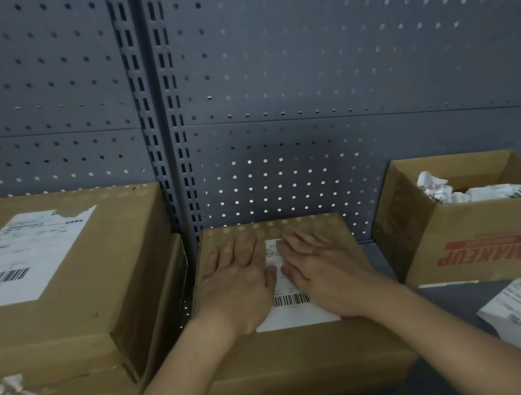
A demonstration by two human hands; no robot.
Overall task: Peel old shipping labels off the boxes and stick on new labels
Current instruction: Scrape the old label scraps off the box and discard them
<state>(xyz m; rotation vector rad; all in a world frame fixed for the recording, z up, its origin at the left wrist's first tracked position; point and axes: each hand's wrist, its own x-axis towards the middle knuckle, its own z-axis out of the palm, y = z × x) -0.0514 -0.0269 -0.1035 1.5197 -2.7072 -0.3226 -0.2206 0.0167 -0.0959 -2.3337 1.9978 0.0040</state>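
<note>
The white barcoded paper label [291, 300] lies atop the middle brown cardboard box [301, 360], long axis running away from the person — left hand [239, 281] and right hand [325, 269] press flat on either half, fingers straight, gripping nothing.

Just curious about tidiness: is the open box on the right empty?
No, crumpled white paper lies inside the open box.

white barcode label [293, 310] flat on closed brown box [301, 357], larger labelled box [64, 319] just left
</note>
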